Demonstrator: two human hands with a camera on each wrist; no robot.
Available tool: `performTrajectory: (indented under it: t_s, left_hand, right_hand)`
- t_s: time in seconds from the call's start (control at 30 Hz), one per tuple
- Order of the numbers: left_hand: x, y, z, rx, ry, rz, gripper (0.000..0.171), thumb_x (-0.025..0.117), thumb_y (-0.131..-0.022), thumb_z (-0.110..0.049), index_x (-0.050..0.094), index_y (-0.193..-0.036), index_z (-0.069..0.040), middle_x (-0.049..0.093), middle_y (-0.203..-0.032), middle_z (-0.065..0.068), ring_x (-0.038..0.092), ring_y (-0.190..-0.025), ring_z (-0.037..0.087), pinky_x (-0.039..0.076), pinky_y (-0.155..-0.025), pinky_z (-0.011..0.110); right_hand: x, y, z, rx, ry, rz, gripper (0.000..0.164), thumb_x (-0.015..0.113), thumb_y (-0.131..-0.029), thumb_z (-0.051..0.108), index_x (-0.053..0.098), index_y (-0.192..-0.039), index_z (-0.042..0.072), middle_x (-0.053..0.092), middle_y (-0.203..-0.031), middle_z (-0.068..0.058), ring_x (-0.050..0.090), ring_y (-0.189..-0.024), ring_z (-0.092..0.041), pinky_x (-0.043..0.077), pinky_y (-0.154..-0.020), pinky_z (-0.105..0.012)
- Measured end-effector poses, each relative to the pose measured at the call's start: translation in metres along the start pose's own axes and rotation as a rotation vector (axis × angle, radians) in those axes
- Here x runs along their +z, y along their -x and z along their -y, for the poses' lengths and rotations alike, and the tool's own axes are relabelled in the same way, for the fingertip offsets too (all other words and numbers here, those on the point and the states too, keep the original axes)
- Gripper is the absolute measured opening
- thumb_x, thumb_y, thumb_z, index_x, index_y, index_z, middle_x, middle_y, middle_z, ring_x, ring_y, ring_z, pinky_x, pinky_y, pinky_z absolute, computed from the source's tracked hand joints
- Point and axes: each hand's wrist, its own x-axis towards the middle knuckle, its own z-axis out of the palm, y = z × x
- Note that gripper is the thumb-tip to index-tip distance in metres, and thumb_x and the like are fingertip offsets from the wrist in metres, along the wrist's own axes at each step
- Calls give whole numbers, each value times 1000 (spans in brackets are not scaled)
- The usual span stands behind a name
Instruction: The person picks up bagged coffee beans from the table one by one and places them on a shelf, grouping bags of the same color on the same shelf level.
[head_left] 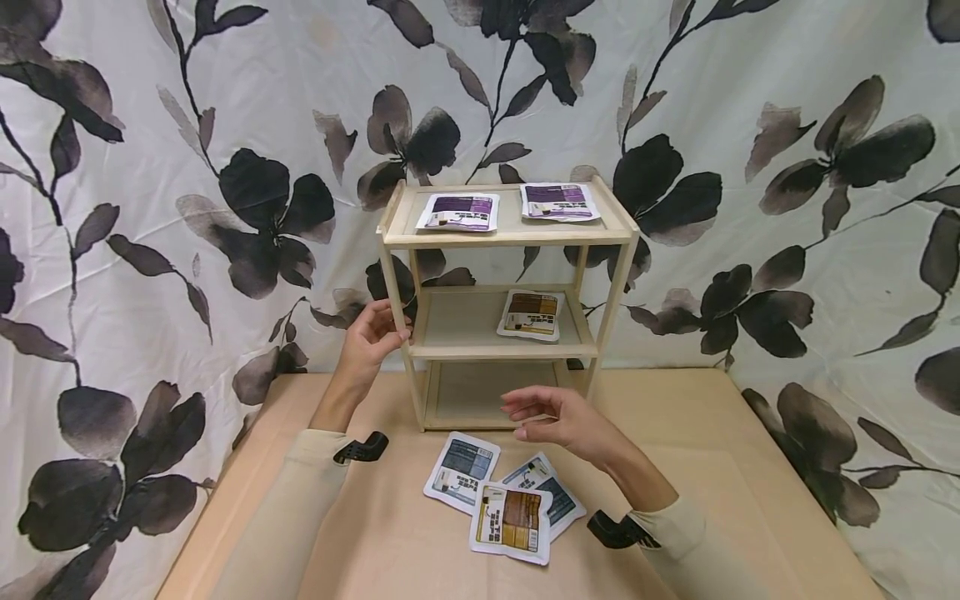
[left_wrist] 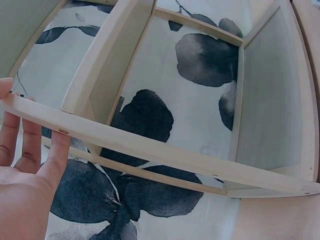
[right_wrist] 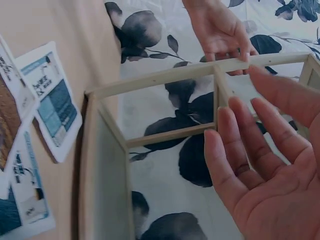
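A small three-tier wooden shelf (head_left: 517, 351) stands against the patterned cloth. My left hand (head_left: 372, 335) pinches its left front post (left_wrist: 135, 142), thumb on one side and fingers on the other. In front of the lower tier my right hand (head_left: 558, 423) hovers with loosely bent fingers and holds nothing. One brown pouch (head_left: 530, 315) lies on the middle tier. On the table below are another brown pouch (head_left: 512, 522), a blue pouch (head_left: 462, 468) and a second blue pouch (head_left: 564, 500), partly covered by the brown one.
Two purple pouches, one on the left (head_left: 459, 212) and one on the right (head_left: 558, 202), lie on the top tier. The bottom tier (head_left: 487, 387) sits near the tabletop (head_left: 660, 417). Behind everything hangs a white cloth (head_left: 300, 117) with dark flowers.
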Motion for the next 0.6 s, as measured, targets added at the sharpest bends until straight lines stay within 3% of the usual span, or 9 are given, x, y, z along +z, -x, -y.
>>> performTrajectory:
  t_s: [0.13, 0.37, 0.47, 0.6]
  left_hand:
    - [0, 1, -2, 4, -8, 0, 40, 66, -92, 8, 60, -124, -13, 62, -111, 18, 63, -98, 17, 60, -86, 28]
    - [0, -1, -1, 14, 18, -4, 40, 66, -91, 9, 62, -123, -15, 64, -109, 16, 63, -97, 16, 58, -85, 24]
    - [0, 0, 0, 7, 16, -4, 40, 66, -91, 9, 62, -123, -15, 65, -107, 12, 63, -97, 16, 58, -85, 25]
    - [0, 1, 0, 6, 16, -6, 40, 66, -91, 10, 62, -123, -13, 62, -109, 19, 64, -96, 17, 59, -86, 27]
  right_hand:
    - [7, 5, -10, -1, -27, 30, 48, 75, -91, 6, 61, -136, 7, 64, -131, -19, 59, -120, -40, 58, -93, -28]
    - [17, 11, -35, 20, -44, 63, 47, 75, -90, 7, 61, -135, 6, 62, -132, -24, 61, -117, -33, 58, -92, -28]
    - [22, 15, -47, 41, -42, 68, 48, 76, -90, 9, 61, -136, 6, 63, -132, -22, 60, -118, -36, 57, -92, -27]
    - [29, 23, -60, 61, -47, 69, 49, 76, -91, 10, 60, -136, 3, 64, -131, -20, 57, -119, -44, 55, -93, -25]
